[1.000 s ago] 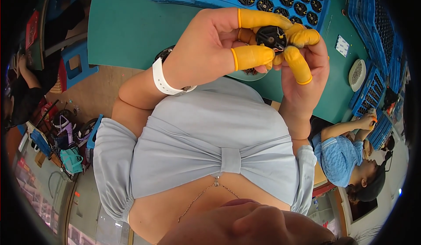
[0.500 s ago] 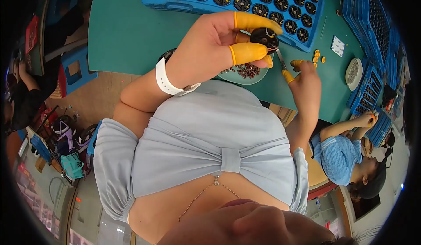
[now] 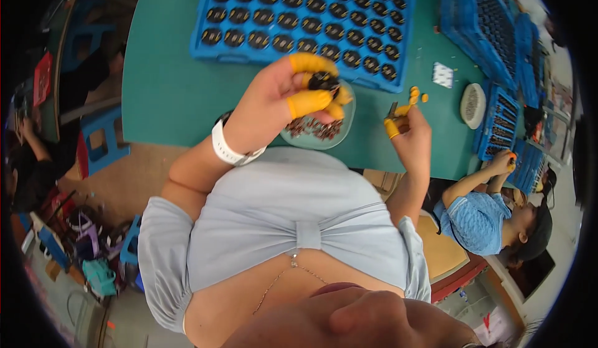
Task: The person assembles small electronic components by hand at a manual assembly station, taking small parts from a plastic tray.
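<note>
My left hand (image 3: pixel 274 99), with yellow finger cots on several fingers, grips a small round black part (image 3: pixel 324 81) with a hollow, wired-looking face. It is held above a pale bowl (image 3: pixel 346 127) of small reddish-brown pieces (image 3: pixel 317 128), partly covering the bowl. To the right, apart from the part, my right hand (image 3: pixel 412 137) also wears yellow cots. Between its thumb and fingers is a slim metal tool (image 3: pixel 393 109), pointing up; its exact kind is hard to make out here. Beyond both hands lies a blue tray (image 3: pixel 198 50) holding rows of similar black round parts.
Loose yellow finger cots (image 3: pixel 425 98), a white card (image 3: pixel 443 75) and a white oval dish (image 3: pixel 473 106) lie right on the green table (image 3: pixel 156 99). Stacked blue trays (image 3: pixel 464 12) stand at the right. A co-worker in blue (image 3: pixel 476 223) sits nearby.
The tool's tip was at the black part and now stands away from it, with my right hand farther off. The view has shifted, showing more of the tray and bowl.
</note>
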A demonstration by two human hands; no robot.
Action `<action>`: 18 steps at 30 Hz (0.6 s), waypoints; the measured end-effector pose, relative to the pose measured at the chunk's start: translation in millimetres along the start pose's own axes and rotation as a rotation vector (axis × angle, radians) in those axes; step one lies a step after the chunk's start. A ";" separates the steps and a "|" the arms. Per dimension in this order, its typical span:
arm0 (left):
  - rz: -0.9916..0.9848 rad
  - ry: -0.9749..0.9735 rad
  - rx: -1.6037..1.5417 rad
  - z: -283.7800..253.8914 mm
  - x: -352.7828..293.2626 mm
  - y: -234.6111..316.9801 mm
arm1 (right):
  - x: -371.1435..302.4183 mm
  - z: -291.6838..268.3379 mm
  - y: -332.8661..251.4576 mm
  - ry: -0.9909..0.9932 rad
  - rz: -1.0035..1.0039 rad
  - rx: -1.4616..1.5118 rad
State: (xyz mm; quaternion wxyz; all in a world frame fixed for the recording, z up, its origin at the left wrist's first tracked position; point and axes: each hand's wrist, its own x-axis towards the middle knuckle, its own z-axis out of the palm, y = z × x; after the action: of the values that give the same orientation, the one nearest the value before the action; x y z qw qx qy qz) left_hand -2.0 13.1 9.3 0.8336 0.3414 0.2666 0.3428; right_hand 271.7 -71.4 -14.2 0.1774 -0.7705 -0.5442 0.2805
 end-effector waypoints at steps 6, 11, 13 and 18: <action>-0.031 -0.035 -0.002 3.0 -4.6 7.1 | -9.6 15.2 0.7 0.187 -0.092 0.318; -0.045 -0.044 0.002 1.0 -11.4 9.7 | -13.1 19.4 -7.3 0.180 -0.245 0.271; -0.030 -0.053 0.004 -1.0 -12.8 8.8 | -17.0 15.2 -8.4 0.057 -0.285 0.230; 0.021 -0.047 0.011 -0.6 -15.6 10.2 | -12.1 16.9 -8.7 -0.034 -0.219 0.291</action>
State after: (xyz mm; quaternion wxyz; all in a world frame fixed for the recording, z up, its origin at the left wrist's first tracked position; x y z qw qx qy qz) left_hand -16.1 7.0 19.9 0.8341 0.3566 0.2453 0.3419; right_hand 251.7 -80.3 -19.4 0.3071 -0.6681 -0.5813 0.3483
